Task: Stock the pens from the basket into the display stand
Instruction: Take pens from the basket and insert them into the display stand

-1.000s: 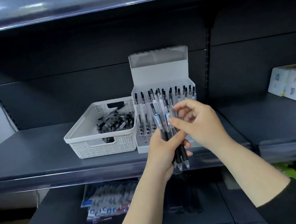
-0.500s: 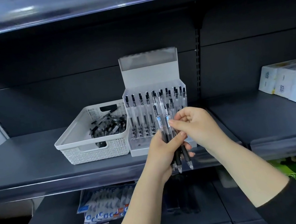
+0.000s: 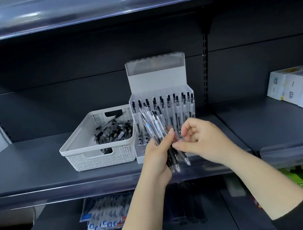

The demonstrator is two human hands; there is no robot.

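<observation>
Your left hand (image 3: 157, 156) grips bundle of clear black-tipped pens (image 3: 159, 133) just before white slotted display stand (image 3: 159, 86); right hand (image 3: 199, 139) pinches one pen. Step: singling out. Next: seat it upright in free slot. White perforated basket (image 3: 84, 142), left of stand, holds more.

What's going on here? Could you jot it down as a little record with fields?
place: dark shop shelf
left hand: holds a bundle of pens, tips down
right hand: pinches one pen of that bundle
basket: white, on the shelf, more pens lying inside
display stand: right beside the basket, pens upright in its slots
other goods: white boxes at far right
stage: no pen being slotted in at this moment
</observation>
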